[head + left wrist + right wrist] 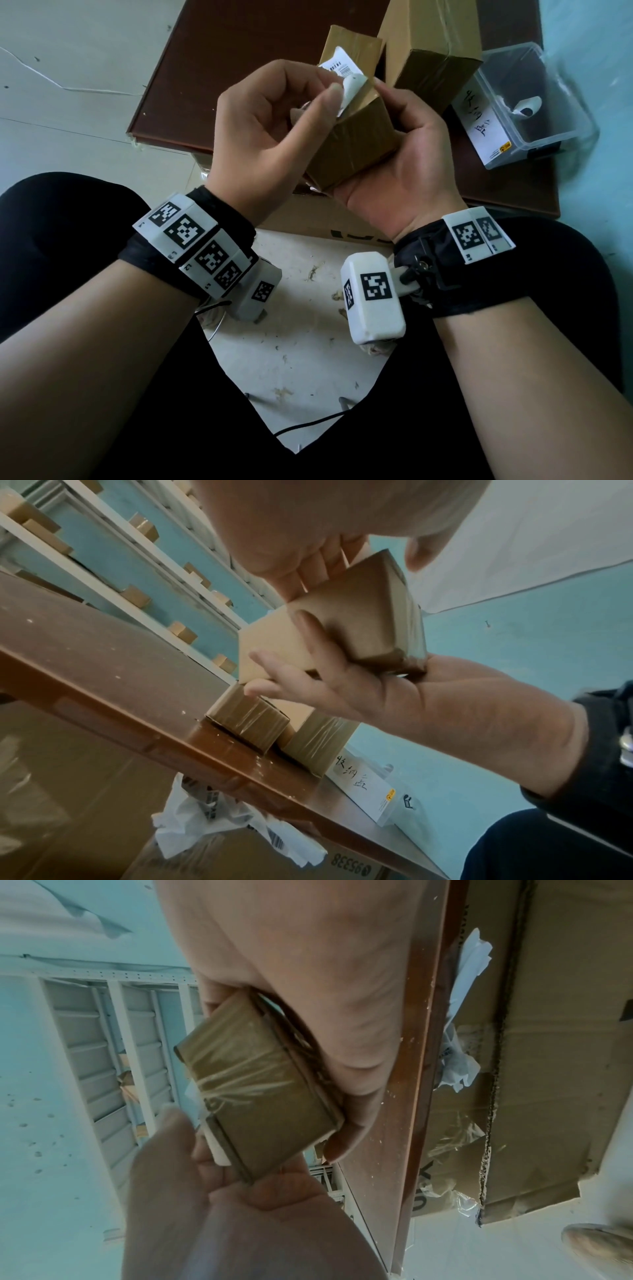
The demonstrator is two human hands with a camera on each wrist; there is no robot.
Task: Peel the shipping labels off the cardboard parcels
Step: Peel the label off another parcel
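- I hold the work in the air above the near edge of the brown table point(239, 51), over my lap; open floor lies to the left.
- Ahead on the table stand a small taped parcel point(352, 44) and a larger carton point(435, 51), with a clear plastic bin point(534, 102) just right of them, so the room is tight on that side.
- My right hand point(407, 154) cups the small parcel point(352, 150) from beneath, its fingers curled round the far side.
- My left hand point(267, 137) pinches the white shipping label point(349, 87) between thumb and forefinger; one corner is curled up off the parcel's top face.
- The parcel is a brown cardboard block wrapped in glossy, wrinkled tape.
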